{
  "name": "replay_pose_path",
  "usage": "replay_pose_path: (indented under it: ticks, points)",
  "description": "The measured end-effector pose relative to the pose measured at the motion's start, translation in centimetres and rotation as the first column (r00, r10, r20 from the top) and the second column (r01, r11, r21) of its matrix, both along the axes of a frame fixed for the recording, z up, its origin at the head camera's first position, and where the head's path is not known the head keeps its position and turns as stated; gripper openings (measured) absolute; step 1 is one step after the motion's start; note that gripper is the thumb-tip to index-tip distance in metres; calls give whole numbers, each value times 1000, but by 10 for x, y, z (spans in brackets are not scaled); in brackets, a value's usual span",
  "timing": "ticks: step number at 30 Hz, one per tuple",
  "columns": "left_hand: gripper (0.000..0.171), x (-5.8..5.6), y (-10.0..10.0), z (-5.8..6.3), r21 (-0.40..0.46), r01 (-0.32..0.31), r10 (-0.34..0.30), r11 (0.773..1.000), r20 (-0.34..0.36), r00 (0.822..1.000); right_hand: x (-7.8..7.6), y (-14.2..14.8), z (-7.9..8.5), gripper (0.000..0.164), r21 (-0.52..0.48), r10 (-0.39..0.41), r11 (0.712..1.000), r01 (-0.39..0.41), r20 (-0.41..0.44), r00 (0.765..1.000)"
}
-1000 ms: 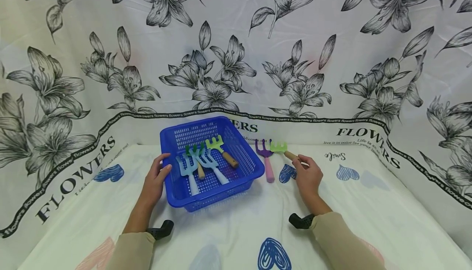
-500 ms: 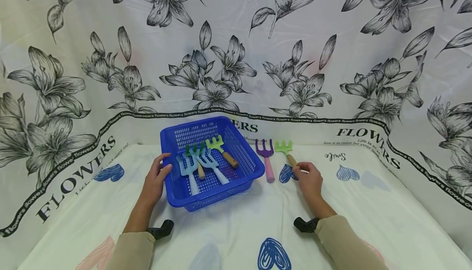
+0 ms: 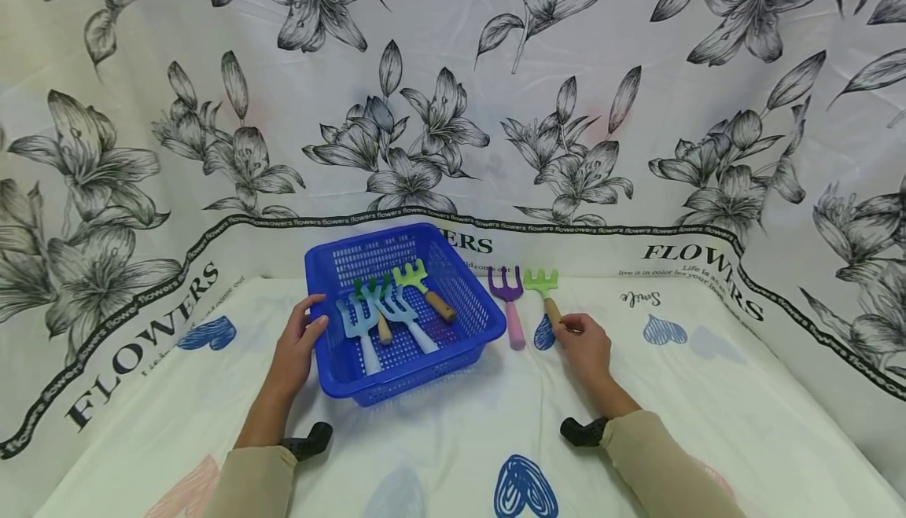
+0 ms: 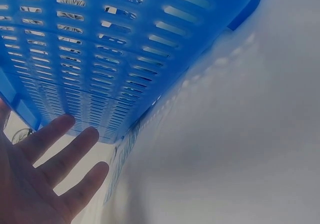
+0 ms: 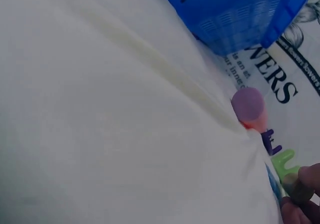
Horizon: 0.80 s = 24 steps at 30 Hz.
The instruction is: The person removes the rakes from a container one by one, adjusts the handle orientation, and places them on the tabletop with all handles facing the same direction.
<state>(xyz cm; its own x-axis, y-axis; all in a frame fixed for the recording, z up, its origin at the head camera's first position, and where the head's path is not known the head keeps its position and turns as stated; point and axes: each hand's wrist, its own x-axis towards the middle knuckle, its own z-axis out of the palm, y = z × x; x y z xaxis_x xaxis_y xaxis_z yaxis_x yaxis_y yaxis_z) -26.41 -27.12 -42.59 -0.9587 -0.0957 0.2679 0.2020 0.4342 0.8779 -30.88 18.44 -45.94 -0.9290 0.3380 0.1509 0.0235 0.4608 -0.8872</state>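
Note:
On the left, a blue plastic basket [image 3: 403,380] has my left hand [image 3: 297,341] at its left rim, thumb and index finger at the edge. The left wrist view shows three fingers [image 4: 70,151] of that hand spread outside the perforated wall. My right hand [image 3: 583,345] pinches the wooden handle of a light green hand rake [image 3: 543,282], which lies with its tines pointing away. Just left of it lies a purple hand rake [image 3: 506,294] with a pink handle. In the right wrist view the fingertips [image 5: 310,176] hide part of the green rake's handle.
Inside the basket lie light blue hand forks [image 3: 361,321], a dark green-headed tool with a wooden handle [image 3: 384,331] and another light green hand rake [image 3: 418,278]. A white cloth [image 3: 453,455] printed with hearts covers the table. Flower-printed fabric [image 3: 453,148] hangs behind.
The green rake in my right hand has swung from slanting across toward the purple rake to lying nearly parallel with it. My left hand and the basket have stayed put.

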Motion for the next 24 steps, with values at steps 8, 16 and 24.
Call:
replay_pose_path:
  ticks: [8, 16, 24]
  points:
    - [57, 1, 0, 1, -1, 7, -7, 1000, -8, 1000, 4, -3, -1, 21, 31, 4, 1000, -2, -34, 999]
    - [55, 1, 0, 0, 8, 8, -8, 1000, 1, 1000, 3, 0, -4, 21, 32, 14, 999, -13, -37, 999]
    - [57, -1, -2, -1, -2, -4, 4, 1000, 12, 1000, 4, -1, -5, 21, 57, 16, 998, -15, -20, 1000]
